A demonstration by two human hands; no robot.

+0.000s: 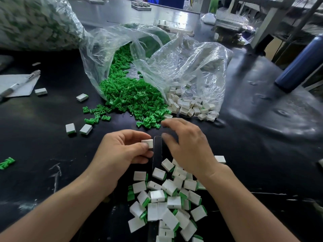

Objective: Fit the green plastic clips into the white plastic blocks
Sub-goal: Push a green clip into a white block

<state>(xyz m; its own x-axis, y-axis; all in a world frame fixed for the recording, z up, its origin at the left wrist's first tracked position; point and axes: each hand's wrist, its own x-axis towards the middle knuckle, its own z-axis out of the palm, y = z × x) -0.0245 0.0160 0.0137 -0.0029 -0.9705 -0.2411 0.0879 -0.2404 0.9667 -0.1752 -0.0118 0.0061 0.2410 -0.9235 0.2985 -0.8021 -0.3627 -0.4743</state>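
Although the far end of the bench is blurred, the working area reads clearly. Black table (262, 154) carries everything. Two clear bags lie open on their sides mid-table. The left bag (97, 49) spills a heap of green clips (129, 95) toward the person. The right bag (192, 63), touching it, holds loose white blocks (188, 105). Nearer the person, between the forearms, lies a pile of finished pieces (167, 203): white blocks with a green edge showing at one end. A few stray blocks and clips lie apart on the left.

Left hand (118, 151): curled, pinching one white block (147, 143) between thumb and fingers, held between the clip heap and the finished pile. No green shows on this block, so I judge it unfitted.

Right hand (188, 147): fingers stretched forward and relaxed, nothing visibly in them. Its fingertips are blurred and lie just short of the near edge of the clip heap.

Step in hand, as judged: block ready, clip not yet picked. Next move calls for lifting a single clip out of the tangled fringe and turning it to match the block's opening. It then needs pressing home while the left hand steadies the block. Risks: two clips coming up locked together, or a clip going in skewed.
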